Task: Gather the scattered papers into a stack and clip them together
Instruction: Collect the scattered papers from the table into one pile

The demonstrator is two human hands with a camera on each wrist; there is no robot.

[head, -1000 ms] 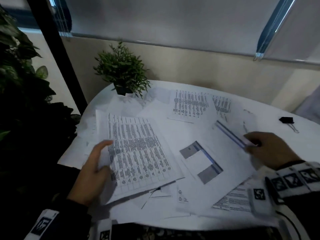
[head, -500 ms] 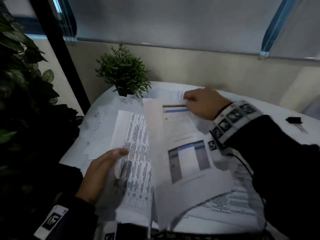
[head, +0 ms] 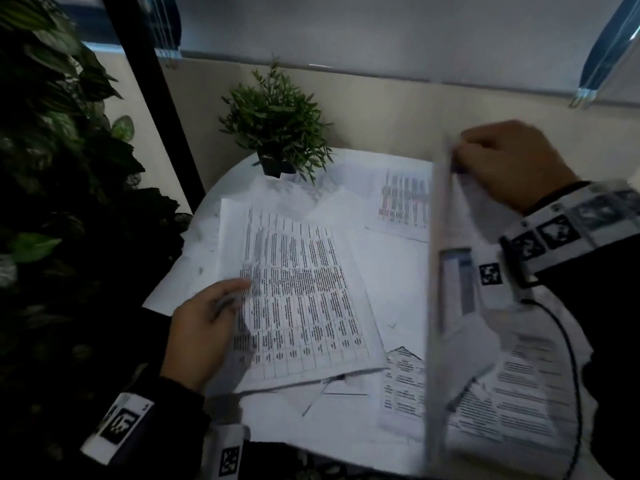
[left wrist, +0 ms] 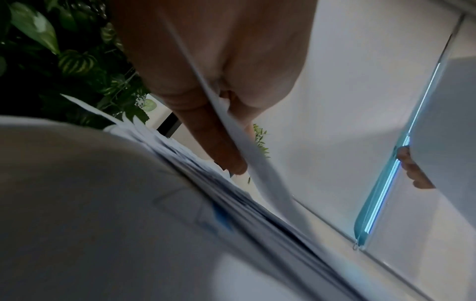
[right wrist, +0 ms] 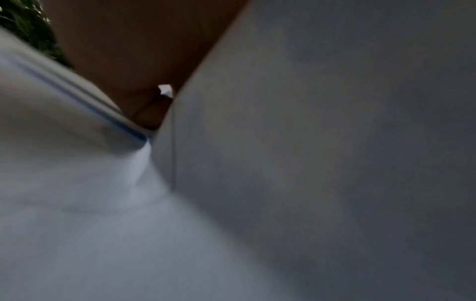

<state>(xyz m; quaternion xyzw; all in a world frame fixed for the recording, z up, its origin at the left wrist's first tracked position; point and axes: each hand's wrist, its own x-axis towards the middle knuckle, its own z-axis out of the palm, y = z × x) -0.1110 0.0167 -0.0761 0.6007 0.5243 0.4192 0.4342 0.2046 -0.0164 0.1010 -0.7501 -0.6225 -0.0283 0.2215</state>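
Printed papers lie scattered over a white round table (head: 360, 157). My left hand (head: 204, 327) pinches the left edge of a sheet with a printed table (head: 304, 299), thumb on top; the left wrist view shows that sheet's edge (left wrist: 226, 120) between thumb and fingers. My right hand (head: 502, 164) is raised at the right and grips the top of a sheet with a grey-blue block (head: 450, 296), which hangs nearly edge-on to the head camera. In the right wrist view this paper (right wrist: 309, 163) fills the picture. More printed sheets (head: 512, 393) lie beneath it.
A small potted plant (head: 277, 133) stands at the table's far edge. Large dark leaves (head: 52, 168) crowd the left side beside a black post (head: 156, 105). A wall and window blinds (head: 381, 29) close off the back. Another printed sheet (head: 401, 199) lies far centre.
My right hand has carried its sheet from the middle over to the right and turned it nearly edge-on. The left hand keeps hold of the printed table sheet, now lying flatter.
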